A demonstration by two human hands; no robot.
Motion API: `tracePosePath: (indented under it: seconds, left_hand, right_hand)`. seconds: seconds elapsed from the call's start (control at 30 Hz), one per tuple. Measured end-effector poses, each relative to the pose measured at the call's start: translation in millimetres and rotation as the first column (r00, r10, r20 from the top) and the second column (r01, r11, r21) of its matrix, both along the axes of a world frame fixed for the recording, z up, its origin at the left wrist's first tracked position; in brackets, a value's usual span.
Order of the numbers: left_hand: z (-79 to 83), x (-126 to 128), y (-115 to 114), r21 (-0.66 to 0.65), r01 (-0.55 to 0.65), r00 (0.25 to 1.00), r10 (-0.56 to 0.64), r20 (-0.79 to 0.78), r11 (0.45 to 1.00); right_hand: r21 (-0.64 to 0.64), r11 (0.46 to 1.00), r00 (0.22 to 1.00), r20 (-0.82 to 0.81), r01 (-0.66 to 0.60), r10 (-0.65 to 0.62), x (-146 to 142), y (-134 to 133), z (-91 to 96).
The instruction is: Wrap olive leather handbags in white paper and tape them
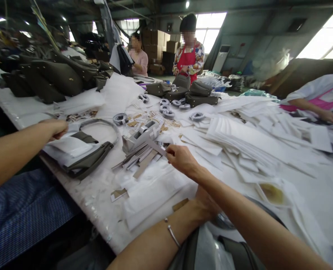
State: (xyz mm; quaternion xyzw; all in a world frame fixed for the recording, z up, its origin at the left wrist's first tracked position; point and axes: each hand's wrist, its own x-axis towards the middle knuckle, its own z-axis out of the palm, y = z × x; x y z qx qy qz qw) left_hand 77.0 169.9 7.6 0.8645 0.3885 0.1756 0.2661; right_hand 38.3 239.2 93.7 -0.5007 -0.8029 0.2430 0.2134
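My right hand (180,158) reaches out over the white table with its fingers pinched on one end of a thin pale strip (156,147). The strip's far end lies beside a grey tape dispenser (140,138), above a loose pile of grey and brown card strips (137,157). Lower down, my left hand (208,204) passes beneath my right forearm, which hides its fingers; a thin bangle is on that wrist. Close to the left hand is a dark olive bag (238,249) with pale wrapping, at the bottom edge of the view.
Stacked white foam sheets (248,138) spread across the right. Rolled grey straps (169,114) and olive bags (201,93) lie farther back. At left, a co-worker's hand (54,129) is over another olive bag (92,161). Other people stand or sit around the table.
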Motion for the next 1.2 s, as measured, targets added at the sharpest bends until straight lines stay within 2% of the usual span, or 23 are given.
tracePosePath:
  seconds: [0.03,0.1,0.17,0.23,0.33,0.4,0.47,0.6,0.67,0.73,0.8,0.9,1.1,1.2]
  left_hand:
    - [2.8,0,1,0.011,-0.012,1.0,0.012,-0.028,1.0]
    - [7.7,-1,2,0.034,-0.033,0.997,0.036,-0.071,0.999]
    - [11.2,-3,1,0.056,-0.04,0.996,0.045,-0.082,0.998]
    - [13.5,-5,0,0.075,-0.05,0.994,0.057,-0.09,0.996]
    - [16.0,-7,0,0.097,-0.044,0.993,0.054,-0.109,0.994]
    - [17.9,-8,0,0.111,-0.045,0.99,0.06,-0.127,0.993]
    - [19.9,-9,1,0.128,-0.053,0.987,0.072,-0.145,0.99]
    - [23.0,-12,3,0.166,-0.075,0.981,0.103,-0.166,0.983]
    - [24.0,-14,2,0.182,-0.09,0.978,0.121,-0.169,0.979]
    - [24.8,-15,1,0.195,-0.097,0.977,0.131,-0.17,0.976]
    - [25.3,-16,0,0.204,-0.097,0.977,0.133,-0.169,0.974]
    - [25.4,-16,-1,0.208,-0.088,0.978,0.124,-0.169,0.974]
    - [26.5,-18,6,0.176,-0.039,0.981,0.071,-0.182,0.984]
    - [26.5,-21,10,0.153,-0.003,0.983,0.031,-0.18,0.988]
  right_hand:
    - [-0.123,0.991,0.985,-0.152,0.057,-0.076,9,-4,3.8]
    - [-0.348,0.935,0.885,-0.412,0.067,-0.217,32,-16,12.0]
    - [-0.447,0.894,0.766,-0.562,0.036,-0.312,64,-34,21.2]
    - [-0.456,0.887,0.687,-0.622,0.07,-0.374,100,-57,29.6]
    - [-0.414,0.883,0.614,-0.644,0.222,-0.456,149,-96,33.9]
    - [-0.38,0.878,0.621,-0.624,0.289,-0.475,171,-120,27.9]
    - [-0.346,0.88,0.659,-0.585,0.325,-0.473,183,-138,14.8]
    - [-0.195,0.888,0.743,-0.49,0.416,-0.456,185,-157,-18.5]
    - [-0.134,0.9,0.792,-0.434,0.414,-0.429,182,-162,-30.4]
    - [-0.125,0.916,0.827,-0.398,0.381,-0.398,179,-165,-35.5]
    - [-0.16,0.924,0.832,-0.401,0.348,-0.383,176,-167,-34.9]
    - [-0.241,0.912,0.801,-0.439,0.332,-0.407,175,-170,-30.1]
    - [-0.328,0.83,0.771,-0.324,0.451,-0.548,177,-168,-27.0]
    - [-0.393,0.81,0.73,-0.372,0.436,-0.573,175,-164,-19.3]
